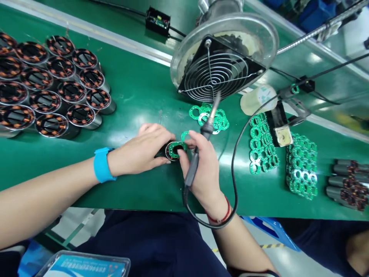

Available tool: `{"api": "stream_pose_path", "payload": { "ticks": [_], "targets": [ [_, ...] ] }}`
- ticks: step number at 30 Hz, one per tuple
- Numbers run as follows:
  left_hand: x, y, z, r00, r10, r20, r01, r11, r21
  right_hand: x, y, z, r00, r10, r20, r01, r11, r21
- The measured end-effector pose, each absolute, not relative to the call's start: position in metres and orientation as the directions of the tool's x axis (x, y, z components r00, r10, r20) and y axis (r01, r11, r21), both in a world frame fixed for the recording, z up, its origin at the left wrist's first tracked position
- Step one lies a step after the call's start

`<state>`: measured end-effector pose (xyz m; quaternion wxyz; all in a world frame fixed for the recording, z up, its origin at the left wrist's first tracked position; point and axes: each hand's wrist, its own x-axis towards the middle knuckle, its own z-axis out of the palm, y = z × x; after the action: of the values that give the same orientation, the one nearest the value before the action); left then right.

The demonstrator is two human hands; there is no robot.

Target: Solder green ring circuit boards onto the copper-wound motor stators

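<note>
My left hand point(141, 150), with a blue band at the wrist, is wrapped round a motor stator point(168, 153) lying on its side, its open end facing right. Against that end is a ring-shaped green circuit board point(172, 147). The thumb and a fingertip of my right hand point(205, 167) pinch the board's right edge. Also in my right hand is a soldering iron point(192, 169), its grey handle across the palm and its metal tip pointing up and away. A second green ring point(185, 135) shows just behind the fingers. Much of the stator's body is hidden by my left hand.
Several upright stators point(52, 125) stand at left. A fan with a round wire guard point(213, 77) hangs over loose green rings point(220, 121). Further right are stacked ring boards point(301, 165), a solder spool point(258, 100) and more stators point(343, 181). The iron's black cable point(235, 173) loops over my right wrist.
</note>
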<state>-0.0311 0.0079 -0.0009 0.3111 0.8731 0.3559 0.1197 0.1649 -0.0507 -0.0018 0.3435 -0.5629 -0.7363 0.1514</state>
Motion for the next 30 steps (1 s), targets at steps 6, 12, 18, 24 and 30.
{"api": "stream_pose_path", "payload": {
  "ticks": [6, 12, 18, 24, 30],
  "targets": [
    [-0.046, 0.020, 0.002, 0.758, 0.652, 0.004, 0.518, -0.606, 0.604, 0.164, -0.059, -0.005, -0.299, 0.903, 0.309, 0.739, 0.424, -0.523],
    [-0.038, 0.022, 0.006, 0.666, 0.743, 0.067, 0.396, -0.428, 0.812, 0.174, -0.050, -0.001, -0.381, 0.912, 0.149, 0.570, 0.359, -0.739],
    [-0.026, 0.017, 0.013, 0.579, 0.786, -0.217, 0.392, -0.035, 0.919, 0.171, -0.050, -0.004, -0.395, 0.853, 0.341, 0.552, 0.517, -0.654],
    [-0.029, 0.018, 0.016, 0.533, 0.767, -0.356, 0.419, 0.126, 0.899, 0.169, -0.053, -0.001, -0.365, 0.844, 0.393, 0.612, 0.535, -0.582],
    [-0.029, 0.016, 0.013, 0.512, 0.798, -0.319, 0.422, 0.091, 0.902, 0.175, -0.065, -0.004, -0.175, 0.868, 0.466, 0.509, 0.484, -0.711]
  ]
}}
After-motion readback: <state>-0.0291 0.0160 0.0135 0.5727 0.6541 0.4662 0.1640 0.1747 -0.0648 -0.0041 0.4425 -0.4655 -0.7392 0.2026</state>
